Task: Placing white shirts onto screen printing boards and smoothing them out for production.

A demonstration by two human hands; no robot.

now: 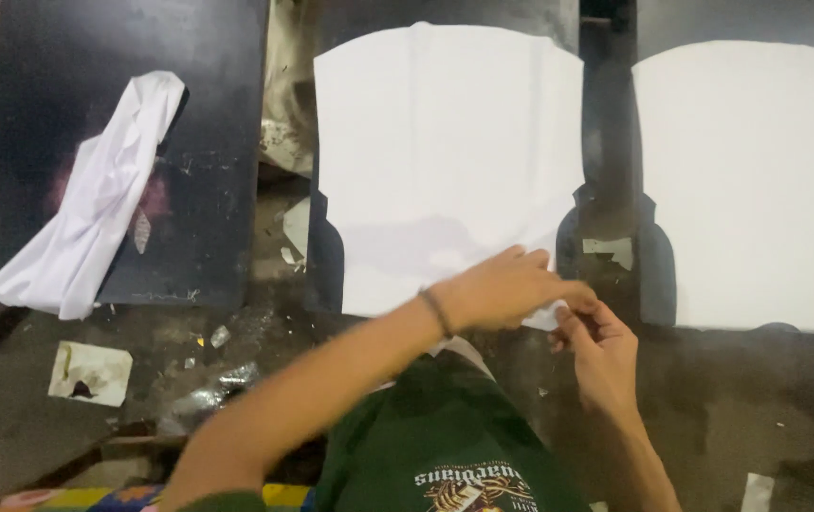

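Both my hands meet at the near right corner of a white garment stretched on a dark board.

My left hand (506, 287) reaches across from the left, wrist banded, fingers pressed together and pinching the lower corner of the white garment (445, 161); my right hand (601, 346) comes up just beneath it, fingers curled, and seems to nip the same edge, though I cannot tell its grip for sure. The garment lies flat and smooth on its dark board (323, 256), directly beyond my hands. Right of my hands sits a second white garment (758, 180) on another board. Far to the left, a crumpled white cloth (94, 209) drapes over a bare black board (208, 142). Paper scraps (90, 373) litter the grimy floor left of my forearm.
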